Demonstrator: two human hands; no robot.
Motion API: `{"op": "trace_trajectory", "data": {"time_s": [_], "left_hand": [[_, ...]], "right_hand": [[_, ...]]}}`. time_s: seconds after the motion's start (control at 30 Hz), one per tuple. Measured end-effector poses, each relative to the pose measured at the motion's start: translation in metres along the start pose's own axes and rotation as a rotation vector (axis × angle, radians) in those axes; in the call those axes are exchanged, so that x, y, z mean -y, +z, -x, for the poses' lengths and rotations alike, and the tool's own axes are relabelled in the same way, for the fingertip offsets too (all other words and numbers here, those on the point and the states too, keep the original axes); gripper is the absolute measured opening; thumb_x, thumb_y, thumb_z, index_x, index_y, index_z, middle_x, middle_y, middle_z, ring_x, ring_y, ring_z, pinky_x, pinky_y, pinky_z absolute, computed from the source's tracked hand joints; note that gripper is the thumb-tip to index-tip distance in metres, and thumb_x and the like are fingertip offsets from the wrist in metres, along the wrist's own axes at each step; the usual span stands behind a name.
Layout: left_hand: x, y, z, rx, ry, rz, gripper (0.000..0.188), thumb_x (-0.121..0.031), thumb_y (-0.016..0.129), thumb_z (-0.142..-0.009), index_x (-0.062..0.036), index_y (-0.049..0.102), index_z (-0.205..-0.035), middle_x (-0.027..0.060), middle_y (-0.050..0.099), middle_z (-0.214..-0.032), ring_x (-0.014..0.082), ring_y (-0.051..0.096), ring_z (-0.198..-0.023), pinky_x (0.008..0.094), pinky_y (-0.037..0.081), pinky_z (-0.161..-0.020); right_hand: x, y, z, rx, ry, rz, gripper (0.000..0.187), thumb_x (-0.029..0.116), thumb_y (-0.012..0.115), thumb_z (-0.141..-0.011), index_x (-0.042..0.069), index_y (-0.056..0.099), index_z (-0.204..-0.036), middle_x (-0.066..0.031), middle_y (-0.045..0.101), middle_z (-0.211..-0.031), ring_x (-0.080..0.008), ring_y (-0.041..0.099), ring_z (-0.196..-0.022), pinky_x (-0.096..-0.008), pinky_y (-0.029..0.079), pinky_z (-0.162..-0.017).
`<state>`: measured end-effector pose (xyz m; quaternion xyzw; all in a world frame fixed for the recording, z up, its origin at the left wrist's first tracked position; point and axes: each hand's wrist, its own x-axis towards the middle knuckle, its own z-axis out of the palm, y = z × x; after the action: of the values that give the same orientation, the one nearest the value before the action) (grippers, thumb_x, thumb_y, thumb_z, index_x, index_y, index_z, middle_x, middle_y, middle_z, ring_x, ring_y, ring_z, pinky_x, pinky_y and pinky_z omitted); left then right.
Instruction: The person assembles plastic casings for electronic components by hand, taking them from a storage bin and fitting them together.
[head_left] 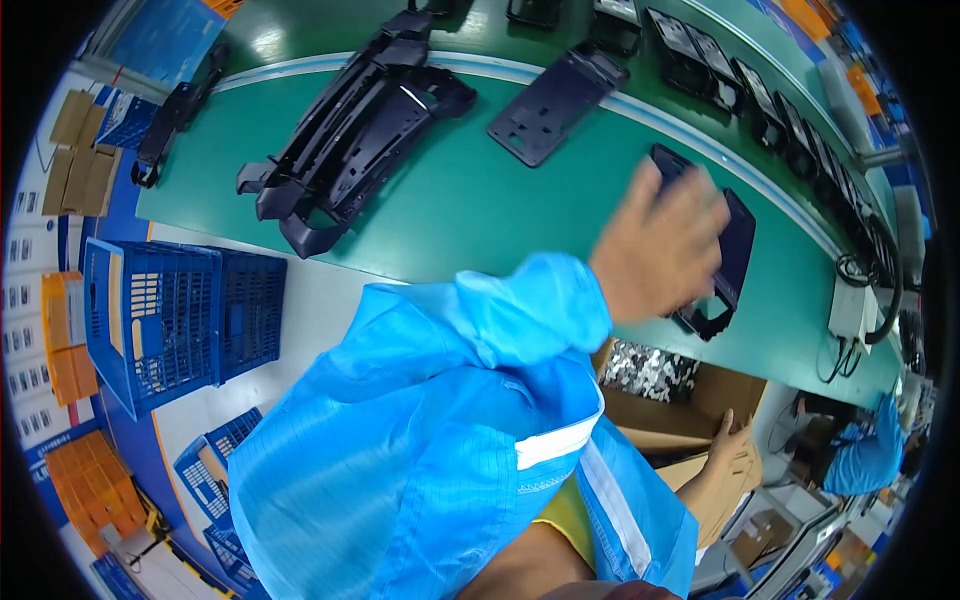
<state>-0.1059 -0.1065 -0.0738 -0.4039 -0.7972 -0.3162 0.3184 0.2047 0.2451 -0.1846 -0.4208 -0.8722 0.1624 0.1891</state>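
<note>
My left hand (660, 245), blurred by motion, reaches across to the right over a black plastic housing (735, 245) on the green bench. Its fingers look stretched out and apart; whether they touch the housing cannot be made out. Lower right, my right hand (728, 445) grips the flap of an open cardboard box (735, 395) just off the bench edge. Many small silvery pieces (655, 372) lie inside this box. Left of my left hand are a flat black plastic panel (555, 105) and a stack of long black plastic frames (360, 140).
Rows of black housings (695, 55) line the far side of the green bench (480, 225), beyond a pale rail. Blue crates (185, 315) stand at the left. A white box with cables (850, 308) sits at the bench's right end. Another person in blue (865, 455) is at far right.
</note>
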Motion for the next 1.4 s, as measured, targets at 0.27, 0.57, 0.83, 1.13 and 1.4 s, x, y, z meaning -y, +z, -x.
{"op": "trace_trajectory", "data": {"time_s": [0.27, 0.57, 0.83, 1.13, 1.4], "left_hand": [[0.151, -0.002, 0.021, 0.378, -0.715, -0.259, 0.075, -0.040, 0.074, -0.071, -0.0201, 0.043, -0.136, 0.0239, 0.038, -0.137, 0.0414, 0.039, -0.123, 0.0536, 0.029, -0.104], [0.156, -0.093, 0.048, 0.743, -0.363, 0.101, 0.079, 0.000, 0.065, -0.060, -0.0192, 0.046, -0.134, 0.0077, 0.044, -0.137, 0.0275, 0.035, -0.131, 0.0536, 0.020, -0.111], [0.160, -0.087, 0.043, 0.897, -0.278, 0.288, 0.088, 0.017, 0.055, -0.059, -0.0163, 0.040, -0.139, 0.0067, 0.039, -0.143, 0.0274, 0.025, -0.139, 0.0524, 0.014, -0.113], [0.162, -0.044, 0.034, 0.748, 0.121, -0.031, 0.074, 0.011, 0.059, -0.069, -0.0255, 0.048, -0.133, -0.0023, 0.043, -0.140, 0.0238, 0.029, -0.137, 0.0496, 0.024, -0.113], [0.091, -0.069, 0.056, 0.309, -0.273, 0.052, 0.043, -0.007, 0.064, -0.077, -0.0200, 0.061, -0.117, 0.0075, 0.044, -0.138, 0.0304, 0.033, -0.134, 0.0533, 0.027, -0.109]], "right_hand": [[0.316, 0.019, -0.020, -0.140, -0.776, -0.317, 0.023, 0.011, 0.061, -0.089, 0.000, 0.060, -0.109, -0.0154, 0.060, -0.115, -0.0299, 0.053, -0.112, -0.0384, 0.037, -0.098], [0.492, 0.111, -0.038, 0.603, -1.722, -0.290, 0.016, 0.019, 0.066, -0.079, 0.009, 0.068, -0.091, -0.0052, 0.064, -0.103, -0.0253, 0.057, -0.102, -0.0369, 0.043, -0.084], [0.466, 0.100, -0.001, 0.959, -1.496, -0.425, 0.008, 0.014, 0.068, -0.078, 0.007, 0.066, -0.080, -0.0049, 0.066, -0.091, -0.0250, 0.062, -0.092, -0.0379, 0.045, -0.083], [0.386, 0.008, 0.004, 0.505, -0.755, -0.829, 0.013, 0.005, 0.045, -0.096, -0.003, 0.056, -0.093, -0.0108, 0.063, -0.087, -0.0150, 0.061, -0.074, -0.0250, 0.049, -0.070], [0.115, -0.045, 0.008, 0.344, 0.063, -0.644, 0.018, 0.017, 0.048, -0.098, 0.001, 0.056, -0.097, -0.0059, 0.057, -0.076, -0.0149, 0.058, -0.072, -0.0283, 0.048, -0.069]]}}
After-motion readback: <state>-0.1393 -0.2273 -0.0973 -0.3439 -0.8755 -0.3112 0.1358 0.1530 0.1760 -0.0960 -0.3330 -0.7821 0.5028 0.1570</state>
